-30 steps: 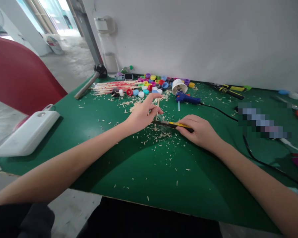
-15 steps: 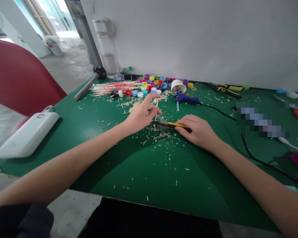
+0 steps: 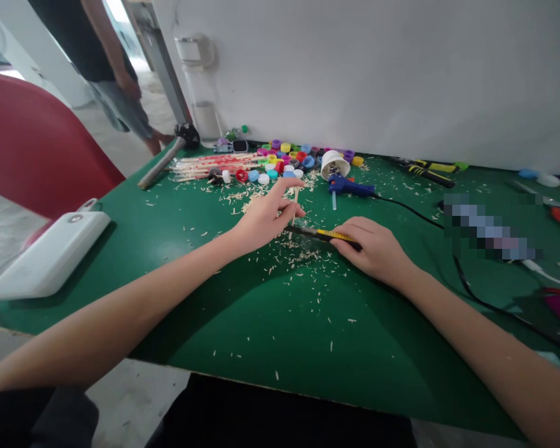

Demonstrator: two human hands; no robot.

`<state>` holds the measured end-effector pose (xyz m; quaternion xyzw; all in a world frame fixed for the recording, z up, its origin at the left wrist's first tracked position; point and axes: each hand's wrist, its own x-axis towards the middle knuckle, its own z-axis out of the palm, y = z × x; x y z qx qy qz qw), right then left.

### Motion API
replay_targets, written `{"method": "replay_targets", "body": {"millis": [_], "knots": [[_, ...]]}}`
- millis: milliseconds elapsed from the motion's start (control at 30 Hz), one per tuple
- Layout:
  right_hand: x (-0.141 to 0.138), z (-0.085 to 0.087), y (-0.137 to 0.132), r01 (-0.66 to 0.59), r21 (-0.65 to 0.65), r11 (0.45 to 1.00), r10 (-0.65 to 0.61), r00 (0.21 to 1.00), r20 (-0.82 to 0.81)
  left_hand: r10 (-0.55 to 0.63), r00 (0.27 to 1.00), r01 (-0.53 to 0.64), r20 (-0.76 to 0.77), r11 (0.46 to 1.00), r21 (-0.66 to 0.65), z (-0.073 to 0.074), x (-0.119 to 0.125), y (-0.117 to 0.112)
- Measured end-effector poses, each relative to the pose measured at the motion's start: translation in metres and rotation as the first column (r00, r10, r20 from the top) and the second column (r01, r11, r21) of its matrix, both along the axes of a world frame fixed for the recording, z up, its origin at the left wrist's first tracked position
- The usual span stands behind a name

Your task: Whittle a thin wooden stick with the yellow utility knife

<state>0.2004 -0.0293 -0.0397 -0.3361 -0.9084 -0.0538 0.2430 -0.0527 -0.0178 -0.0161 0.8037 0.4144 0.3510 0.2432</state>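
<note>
A thin wooden stick [image 3: 295,199] is pinched in my left hand [image 3: 266,214], its index finger stretched along toward the upper end. My right hand [image 3: 371,246] is closed round the yellow and black handle of a utility knife [image 3: 329,235]. The knife's blade points left and meets the lower part of the stick, just below my left fingers; the exact contact is too small to make out. Pale wood shavings [image 3: 303,255] lie scattered under and around both hands on the green table [image 3: 280,323].
Behind my hands are many-coloured bottle caps [image 3: 280,165], a bundle of wrapped sticks [image 3: 214,165], a white cup [image 3: 335,163] and a blue glue gun [image 3: 352,186]. A hammer [image 3: 163,163] and a white power bank [image 3: 51,255] lie left, pliers [image 3: 432,171] right. A person [image 3: 107,68] stands beyond the table.
A person has come into view at the upper left. My hands, the stick and the knife have hardly shifted.
</note>
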Motion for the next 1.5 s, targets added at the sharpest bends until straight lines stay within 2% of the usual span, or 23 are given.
{"method": "replay_targets", "body": {"millis": [300,633,833,1067,1333,1500], "knots": [[-0.0004,0.0023,0.0057,-0.041,-0.094,0.995,0.046,0.997,0.058,-0.025,1.000,0.025,0.017,1.000,-0.012,-0.0013,-0.0010,0.0013],[0.0013,-0.0016,0.0014,-0.005,-0.025,1.000,0.006,1.000,0.022,-0.056,0.998,0.057,0.018,0.998,-0.035,-0.0016,-0.0007,0.0013],[-0.0007,0.0016,0.0035,-0.033,-0.116,0.993,0.039,0.998,0.054,-0.061,0.998,0.061,0.019,0.998,-0.020,-0.0042,0.0006,0.0006],[0.0002,-0.0002,0.0003,-0.002,-0.015,1.000,0.002,1.000,0.011,-0.046,0.999,0.046,0.023,0.999,-0.001,-0.0023,-0.0010,0.0002],[-0.0016,0.0025,0.0022,-0.033,-0.097,0.995,0.040,0.996,0.075,-0.007,0.999,0.008,-0.040,0.999,0.037,-0.0018,-0.0002,-0.0004],[0.0013,-0.0020,-0.0010,-0.001,-0.008,1.000,0.002,0.999,0.050,0.007,0.999,-0.006,-0.045,1.000,0.019,0.0005,0.0001,-0.0007]]}}
